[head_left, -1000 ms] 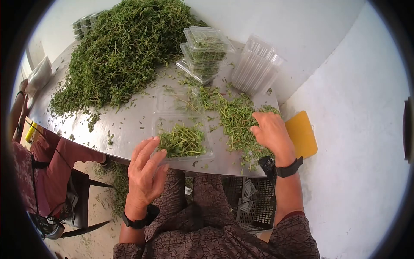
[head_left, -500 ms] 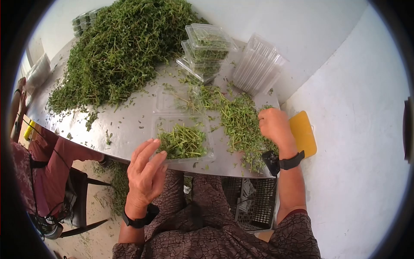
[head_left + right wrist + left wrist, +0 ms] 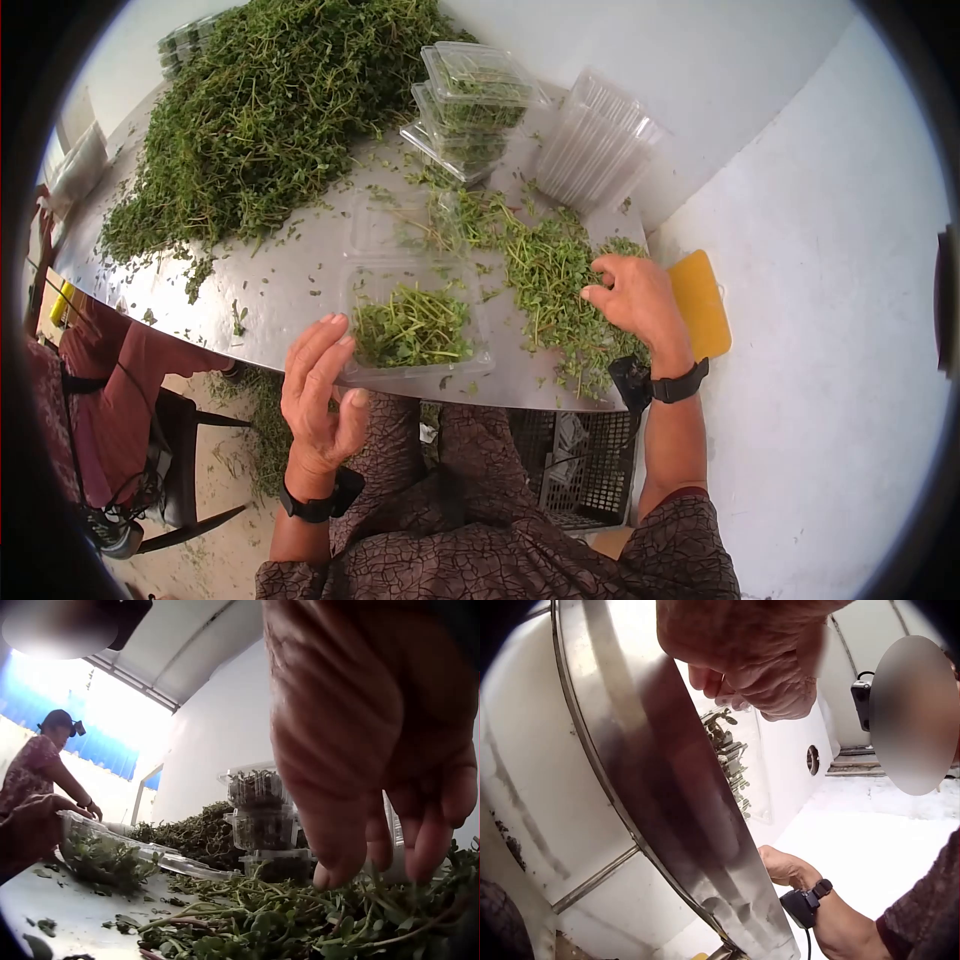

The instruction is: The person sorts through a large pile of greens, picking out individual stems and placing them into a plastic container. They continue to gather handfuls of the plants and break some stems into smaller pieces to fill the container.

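In the head view my left hand (image 3: 322, 392) is beside the near left corner of an unlidded clear plastic clamshell box (image 3: 483, 345), its fingers loosely extended. Cut leafy green stems (image 3: 412, 326) partly fill that box, and its clear lid (image 3: 375, 225) lies folded back on the table. My right hand (image 3: 640, 305) is over a loose heap of the same greens (image 3: 545, 270), with a gap between thumb and forefinger. From the right wrist, the fingertips (image 3: 427, 859) point down right at the top of the heap (image 3: 300, 915).
Filled clamshell boxes (image 3: 475, 105) stand stacked behind, with a nest of clear boxes (image 3: 600, 140) to their right. A large mound of greens (image 3: 270, 120) covers the back left of the metal table (image 3: 285, 300). A yellow board (image 3: 697, 305) is at right. Another person (image 3: 49, 761) sits across.
My right hand drew its fingers in and shifted right, then spread thumb and forefinger again over the heap. My left hand stayed by the box, thumb moving away from its fingers.
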Available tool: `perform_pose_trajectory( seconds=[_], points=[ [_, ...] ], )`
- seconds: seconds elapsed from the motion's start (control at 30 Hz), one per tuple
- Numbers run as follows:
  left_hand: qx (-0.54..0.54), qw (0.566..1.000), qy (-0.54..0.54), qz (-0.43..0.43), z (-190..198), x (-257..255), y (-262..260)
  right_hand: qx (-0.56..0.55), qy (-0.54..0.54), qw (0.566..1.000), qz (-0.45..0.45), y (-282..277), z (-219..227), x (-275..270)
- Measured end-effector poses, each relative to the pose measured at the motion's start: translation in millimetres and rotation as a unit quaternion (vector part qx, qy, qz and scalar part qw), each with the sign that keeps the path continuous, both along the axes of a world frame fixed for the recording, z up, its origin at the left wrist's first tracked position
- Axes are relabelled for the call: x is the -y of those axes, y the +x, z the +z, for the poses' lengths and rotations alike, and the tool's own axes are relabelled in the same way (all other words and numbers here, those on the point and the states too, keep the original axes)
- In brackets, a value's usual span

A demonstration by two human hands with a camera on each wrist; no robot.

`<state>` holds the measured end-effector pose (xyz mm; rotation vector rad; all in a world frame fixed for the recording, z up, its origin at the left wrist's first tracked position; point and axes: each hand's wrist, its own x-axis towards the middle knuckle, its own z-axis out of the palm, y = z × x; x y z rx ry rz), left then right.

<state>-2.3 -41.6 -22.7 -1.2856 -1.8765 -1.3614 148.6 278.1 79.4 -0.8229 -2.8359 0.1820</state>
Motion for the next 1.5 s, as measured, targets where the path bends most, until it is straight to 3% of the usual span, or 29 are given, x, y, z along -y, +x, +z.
perform_pose_trajectory(
  seconds=[0.17, 0.23, 0.57, 0.67, 0.73, 0.87, 1.07, 1.13, 1.3, 1.37, 1.5],
  points=[
    [0.003, 1.000, -0.004, -0.007, -0.9, -0.7, 2.0, 0.066, 0.024, 0.998, -0.008, -1.6, -1.2, 6.5],
    [0.006, 1.000, -0.010, -0.010, -1.1, -0.6, 1.5, 0.001, 0.037, 0.998, 0.042, 1.5, -12.8, 0.3],
    [0.002, 0.999, 0.019, -0.036, -7.5, -0.9, -3.6, -0.104, 0.038, 0.993, 0.046, 8.6, -6.0, -7.1],
    [0.005, 0.999, 0.036, -0.033, -8.3, -2.7, -3.4, -0.118, -0.017, 0.993, 0.015, 11.4, 9.4, -3.8],
    [0.016, 0.998, 0.050, -0.040, -7.1, -3.3, -3.3, -0.205, -0.113, 0.972, -0.029, 12.4, 14.2, -2.1],
    [0.018, 0.997, 0.058, -0.047, -8.8, -3.8, -4.5, -0.245, -0.235, 0.940, -0.034, 4.2, 38.3, 22.5],
    [0.013, 0.997, 0.042, -0.056, -10.9, -0.7, -5.2, -0.331, -0.305, 0.892, 0.041, -17.9, 58.1, 68.3],
    [0.014, 0.997, 0.043, -0.061, -10.5, -0.9, -5.2, -0.354, -0.369, 0.853, 0.101, -27.5, 58.7, 82.1],
    [0.017, 0.997, 0.042, -0.058, -10.2, -1.1, -4.2, -0.319, -0.435, 0.832, 0.132, -53.7, 45.2, 110.3],
    [0.019, 0.997, 0.042, -0.058, -9.9, -1.1, -4.3, -0.221, -0.490, 0.831, 0.140, -63.8, 37.3, 121.7],
    [0.018, 0.997, 0.041, -0.059, -9.8, -0.3, -4.9, -0.207, -0.512, 0.826, 0.116, -65.2, 23.7, 120.3]
  ],
)
